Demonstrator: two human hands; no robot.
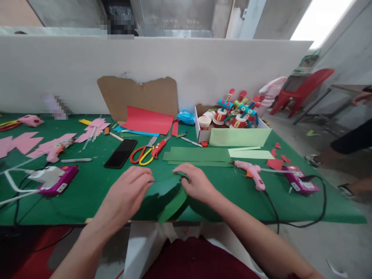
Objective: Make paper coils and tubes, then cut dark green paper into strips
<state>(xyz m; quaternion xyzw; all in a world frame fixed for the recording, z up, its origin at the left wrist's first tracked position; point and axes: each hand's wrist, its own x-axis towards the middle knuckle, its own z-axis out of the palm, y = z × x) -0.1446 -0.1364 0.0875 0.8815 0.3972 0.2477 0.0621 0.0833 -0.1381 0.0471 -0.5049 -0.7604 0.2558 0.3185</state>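
Both my hands hold a curved piece of green paper at the near edge of the green table. My left hand pinches its left end, fingers closed. My right hand grips its top right, where the paper bends into a loop. Beyond the hands lie flat dark green paper strips. Red and yellow scissors and a black phone lie just past my left hand.
A pink glue gun with a black cord lies at the right, next to a purple power strip. A white box of paper-cup figures stands behind light green sheets. Pink cutouts, red paper and cardboard lie farther back. A person sits at far right.
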